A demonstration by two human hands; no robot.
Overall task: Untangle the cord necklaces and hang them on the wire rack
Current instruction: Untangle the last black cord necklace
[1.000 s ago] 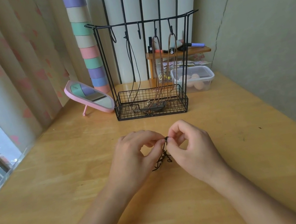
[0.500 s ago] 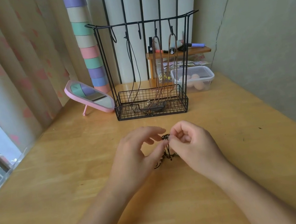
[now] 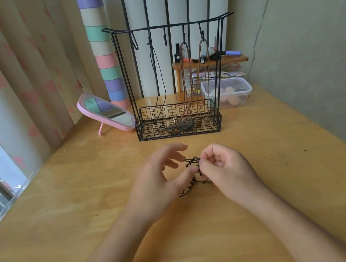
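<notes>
Head view: the worktop (image 3: 66, 204) fills the frame, with the rack (image 3: 178, 127) standing at its far side. Three necklaces (image 3: 189, 71) already hang there, their ends down in the basket. Nearer the person, the left hand (image 3: 160, 182) and right hand (image 3: 225, 167) meet over the middle of the worktop.

A second ago both hands pinched the cord (image 3: 191, 161) at one spot. Now the left hand has let go and spread its fingers, with only the thumb tip touching the cord. The right hand's thumb and forefinger pinch it, and the other fingers are curled. A small loop has opened above the pinch, and loose ends trail down to the worktop. I judge the knot is starting to give but is not yet free, so hanging must wait.

Bare wood lies between the hands and the rack, so the reach forward looks unobstructed. The mirror (image 3: 105, 112) and box (image 3: 229, 94) flank the rack, off that path. Two hooks (image 3: 135, 44) look free, and the worktop's left edge is well away from the hands.
</notes>
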